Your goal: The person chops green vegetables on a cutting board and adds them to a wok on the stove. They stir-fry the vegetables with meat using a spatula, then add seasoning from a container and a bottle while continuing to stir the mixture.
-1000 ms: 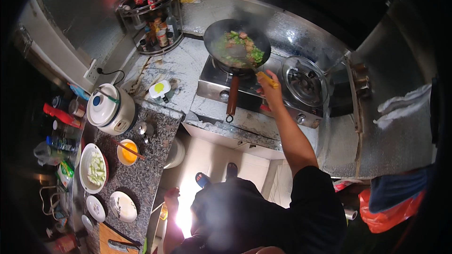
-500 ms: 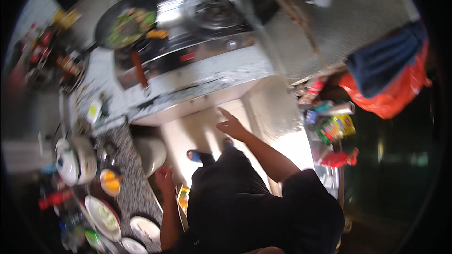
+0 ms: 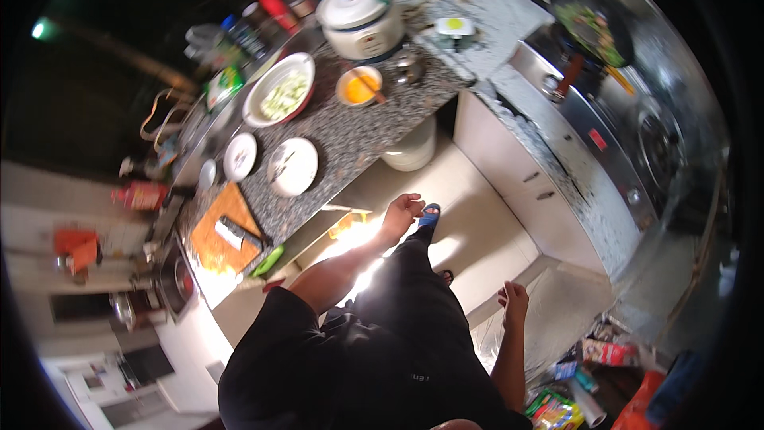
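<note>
Head view: I see my left grip (image 3: 403, 215) half-open and empty above the floor (image 3: 497, 223), the white bucket (image 3: 412, 151) beyond it, and a round plate (image 3: 294, 167) on the desk (image 3: 350, 131) to its left. My right grip (image 3: 513, 300) also hangs empty, loosely curled, with the wok (image 3: 617, 16) on the stove (image 3: 577, 115) well beyond it.

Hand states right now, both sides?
Left hand: open, fingers loosely curled, nothing seen in it.
Right hand: open, fingers slightly bent, nothing seen in it.
</note>
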`<move>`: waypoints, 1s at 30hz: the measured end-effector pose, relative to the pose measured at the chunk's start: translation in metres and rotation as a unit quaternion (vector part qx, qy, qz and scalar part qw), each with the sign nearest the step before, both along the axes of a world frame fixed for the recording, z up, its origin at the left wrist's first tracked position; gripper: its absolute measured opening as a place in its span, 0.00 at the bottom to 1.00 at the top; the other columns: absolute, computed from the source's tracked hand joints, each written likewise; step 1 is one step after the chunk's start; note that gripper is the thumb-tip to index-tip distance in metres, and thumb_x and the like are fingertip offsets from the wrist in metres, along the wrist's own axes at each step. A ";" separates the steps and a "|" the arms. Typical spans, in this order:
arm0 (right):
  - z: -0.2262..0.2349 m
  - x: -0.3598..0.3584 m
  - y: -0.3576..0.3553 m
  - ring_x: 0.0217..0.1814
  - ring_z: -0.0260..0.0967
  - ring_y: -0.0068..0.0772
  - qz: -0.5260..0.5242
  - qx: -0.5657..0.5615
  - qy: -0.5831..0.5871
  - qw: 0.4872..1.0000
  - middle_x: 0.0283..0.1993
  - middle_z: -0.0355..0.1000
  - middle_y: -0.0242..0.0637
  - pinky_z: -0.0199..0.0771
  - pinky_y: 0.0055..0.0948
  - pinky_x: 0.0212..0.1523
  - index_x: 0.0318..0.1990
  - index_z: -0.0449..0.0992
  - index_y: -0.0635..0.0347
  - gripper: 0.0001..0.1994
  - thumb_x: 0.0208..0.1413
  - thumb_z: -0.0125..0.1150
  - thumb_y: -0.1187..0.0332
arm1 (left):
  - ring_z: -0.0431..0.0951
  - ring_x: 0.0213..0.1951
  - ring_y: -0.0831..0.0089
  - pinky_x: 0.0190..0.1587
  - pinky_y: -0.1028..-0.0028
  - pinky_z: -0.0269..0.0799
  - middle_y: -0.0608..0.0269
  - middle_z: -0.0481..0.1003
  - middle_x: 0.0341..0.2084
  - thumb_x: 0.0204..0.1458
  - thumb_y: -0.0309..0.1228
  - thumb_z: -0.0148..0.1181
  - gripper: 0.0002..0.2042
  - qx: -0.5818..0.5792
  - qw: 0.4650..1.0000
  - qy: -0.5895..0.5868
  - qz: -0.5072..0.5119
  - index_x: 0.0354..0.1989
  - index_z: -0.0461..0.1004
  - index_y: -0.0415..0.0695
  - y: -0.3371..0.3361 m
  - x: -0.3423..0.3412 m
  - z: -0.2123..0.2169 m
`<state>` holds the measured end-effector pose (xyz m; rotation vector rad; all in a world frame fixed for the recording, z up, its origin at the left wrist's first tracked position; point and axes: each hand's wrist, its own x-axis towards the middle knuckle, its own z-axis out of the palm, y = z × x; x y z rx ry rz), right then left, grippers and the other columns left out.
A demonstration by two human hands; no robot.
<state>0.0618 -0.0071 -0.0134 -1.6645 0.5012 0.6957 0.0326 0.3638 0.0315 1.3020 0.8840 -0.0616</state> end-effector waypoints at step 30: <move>-0.005 0.086 0.151 0.27 0.70 0.22 0.216 -0.108 -0.049 0.969 0.27 0.73 0.33 0.69 0.22 0.26 0.34 0.73 0.63 0.12 0.51 0.58 0.62 | 0.70 0.25 0.75 0.27 0.77 0.67 0.62 0.70 0.29 0.54 0.47 0.49 0.26 -0.197 0.975 -0.104 0.011 0.58 0.53 0.50 0.110 0.263 0.014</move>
